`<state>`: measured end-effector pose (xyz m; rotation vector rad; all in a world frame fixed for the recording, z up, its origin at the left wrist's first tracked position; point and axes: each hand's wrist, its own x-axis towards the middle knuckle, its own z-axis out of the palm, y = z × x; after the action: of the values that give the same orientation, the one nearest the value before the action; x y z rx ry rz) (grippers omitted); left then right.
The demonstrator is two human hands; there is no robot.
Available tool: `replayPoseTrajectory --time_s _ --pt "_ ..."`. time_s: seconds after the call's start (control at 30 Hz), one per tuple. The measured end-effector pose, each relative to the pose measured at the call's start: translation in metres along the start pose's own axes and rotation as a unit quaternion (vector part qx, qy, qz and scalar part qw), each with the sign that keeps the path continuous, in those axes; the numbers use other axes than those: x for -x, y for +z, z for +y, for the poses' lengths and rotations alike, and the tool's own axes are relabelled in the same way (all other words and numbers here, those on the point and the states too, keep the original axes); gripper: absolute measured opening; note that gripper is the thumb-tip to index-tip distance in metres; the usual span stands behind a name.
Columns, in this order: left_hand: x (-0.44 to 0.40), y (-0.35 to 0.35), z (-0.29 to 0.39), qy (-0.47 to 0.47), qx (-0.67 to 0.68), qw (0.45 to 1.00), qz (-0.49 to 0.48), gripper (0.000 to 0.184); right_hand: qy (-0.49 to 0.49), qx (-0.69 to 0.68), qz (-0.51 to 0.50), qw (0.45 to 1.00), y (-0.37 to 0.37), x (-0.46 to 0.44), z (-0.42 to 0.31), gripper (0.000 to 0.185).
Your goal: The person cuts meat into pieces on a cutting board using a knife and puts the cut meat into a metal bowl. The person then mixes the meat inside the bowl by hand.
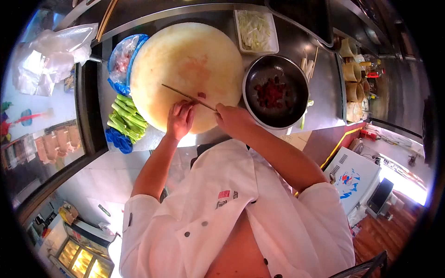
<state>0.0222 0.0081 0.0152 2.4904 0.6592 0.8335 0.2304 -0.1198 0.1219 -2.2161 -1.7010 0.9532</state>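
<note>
My right hand is wrapped round the handle of a knife, whose thin blade points up and left over a round cutting board. Against the blade's near side, the curled fingers of my left hand press on a dark red piece of meat, mostly hidden under the fingertips. Just beyond the blade lies a small cut piece of meat. Beside the board on the right, a dark round bowl contains several dark red meat pieces. A faint reddish stain marks the board's middle.
Left of the board are a blue-lined bag with pale pink contents and a bunch of green vegetables. A white tray of pale shreds stands behind the bowl. Stacked containers line the right side.
</note>
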Motion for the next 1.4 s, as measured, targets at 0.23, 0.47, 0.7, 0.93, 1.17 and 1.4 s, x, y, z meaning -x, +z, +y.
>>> replayPoseTrajectory --time_s 0.23,0.47,0.7,0.93,1.17,1.4 --pt "-0.004 -0.003 0.001 0.008 0.008 1.000 -0.005 0.033 0.019 0.005 -0.070 0.997 0.001 0.032 -0.002 0.025" --pt "-0.007 -0.002 -0.001 0.030 0.023 0.999 0.005 0.027 -0.013 -0.033 -0.013 0.999 0.042 -0.030 -0.020 0.029" --pt "0.014 -0.006 0.001 -0.017 -0.002 1.000 0.007 0.024 -0.011 -0.031 -0.015 0.999 0.030 -0.042 -0.004 0.028" --pt "0.026 -0.006 -0.002 -0.030 -0.038 0.999 0.018 0.023 0.010 0.013 -0.094 0.995 -0.016 0.022 -0.014 0.027" --pt "0.031 -0.003 -0.006 -0.037 -0.024 0.999 0.007 0.019 0.015 0.003 -0.119 0.993 0.003 0.026 -0.012 0.026" --pt "0.032 -0.006 -0.007 -0.036 -0.026 0.999 -0.009 0.022 -0.033 0.008 -0.059 0.998 0.045 -0.038 -0.032 0.030"
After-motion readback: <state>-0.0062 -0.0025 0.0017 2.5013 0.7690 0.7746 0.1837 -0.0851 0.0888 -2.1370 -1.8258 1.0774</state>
